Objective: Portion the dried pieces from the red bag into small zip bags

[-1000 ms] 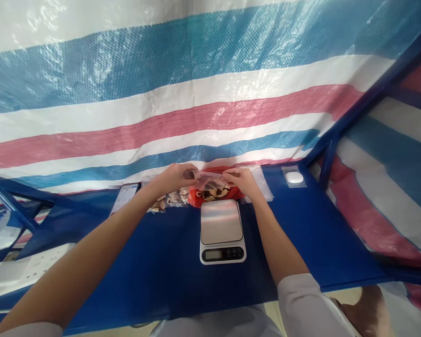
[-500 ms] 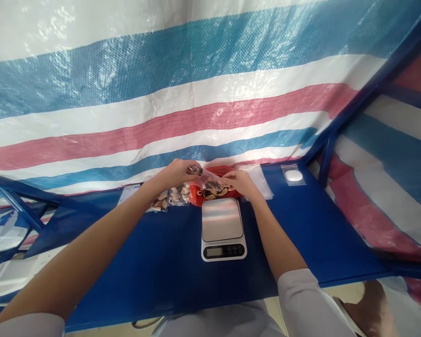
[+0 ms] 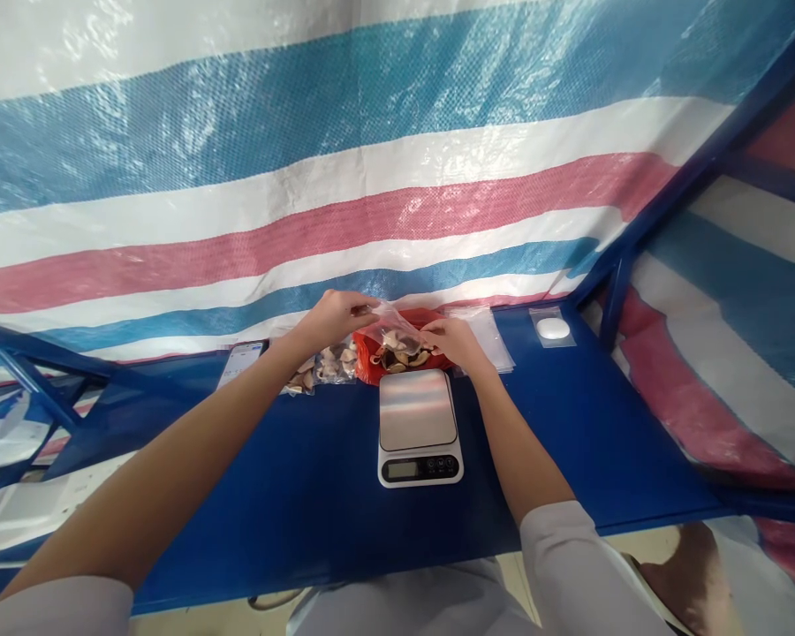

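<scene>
My left hand (image 3: 336,316) pinches one side of a clear plastic bag (image 3: 389,320) above an opened red plastic bag (image 3: 367,364). My right hand (image 3: 456,341) has its fingers closed on the other side of the clear bag. Pale dried slices show in or through the clear film. Darker brown dried slices (image 3: 407,359) lie in the red bag below. Just in front stands a kitchen scale (image 3: 419,415) with a bare metal plate; its display cannot be read.
Filled clear bags of dried pieces (image 3: 337,364) lie left of the red bag, beside a phone (image 3: 241,360). To the right are stacked clear bags (image 3: 488,337) and a white oval object (image 3: 553,329) on a clear bag. A striped tarp (image 3: 344,212) hangs behind the blue table (image 3: 291,495).
Dark pieces seen at my left fingers before are gone from there, and pale slices now show lower in the clear bag. Both hands stay in nearly the same place.
</scene>
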`<state>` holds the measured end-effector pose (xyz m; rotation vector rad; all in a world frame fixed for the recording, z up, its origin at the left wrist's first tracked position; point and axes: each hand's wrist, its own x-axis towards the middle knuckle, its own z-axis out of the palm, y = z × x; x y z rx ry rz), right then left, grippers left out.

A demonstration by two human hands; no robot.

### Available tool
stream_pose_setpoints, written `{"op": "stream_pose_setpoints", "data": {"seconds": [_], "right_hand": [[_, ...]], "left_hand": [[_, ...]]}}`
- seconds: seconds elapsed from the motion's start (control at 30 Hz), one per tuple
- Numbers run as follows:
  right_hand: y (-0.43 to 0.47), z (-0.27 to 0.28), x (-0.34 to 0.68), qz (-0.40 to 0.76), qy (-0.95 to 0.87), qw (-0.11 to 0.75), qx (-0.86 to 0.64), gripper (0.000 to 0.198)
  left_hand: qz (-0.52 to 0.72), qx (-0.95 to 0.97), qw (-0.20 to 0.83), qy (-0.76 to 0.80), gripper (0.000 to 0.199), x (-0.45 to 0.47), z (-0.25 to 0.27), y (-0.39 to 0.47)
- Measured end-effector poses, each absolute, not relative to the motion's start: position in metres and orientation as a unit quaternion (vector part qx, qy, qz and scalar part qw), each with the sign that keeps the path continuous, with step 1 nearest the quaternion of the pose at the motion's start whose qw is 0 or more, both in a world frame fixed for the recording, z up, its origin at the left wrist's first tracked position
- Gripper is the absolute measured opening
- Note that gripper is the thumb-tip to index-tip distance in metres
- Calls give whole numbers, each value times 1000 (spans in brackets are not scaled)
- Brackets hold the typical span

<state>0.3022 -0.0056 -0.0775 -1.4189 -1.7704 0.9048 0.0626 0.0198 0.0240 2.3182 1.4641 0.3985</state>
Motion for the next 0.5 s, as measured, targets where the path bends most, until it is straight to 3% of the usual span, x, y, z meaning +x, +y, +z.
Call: {"op": "stream_pose_setpoints", "data": {"seconds": [0.17, 0.5], "right_hand": [[-3, -82, 303, 352, -673, 347, -550, 22], [-4, -81, 301, 324, -696, 326, -551, 31]], "left_hand": [[153, 836, 173, 498, 41, 65, 27, 21], [224, 827, 194, 477, 47, 61, 15, 17]]}}
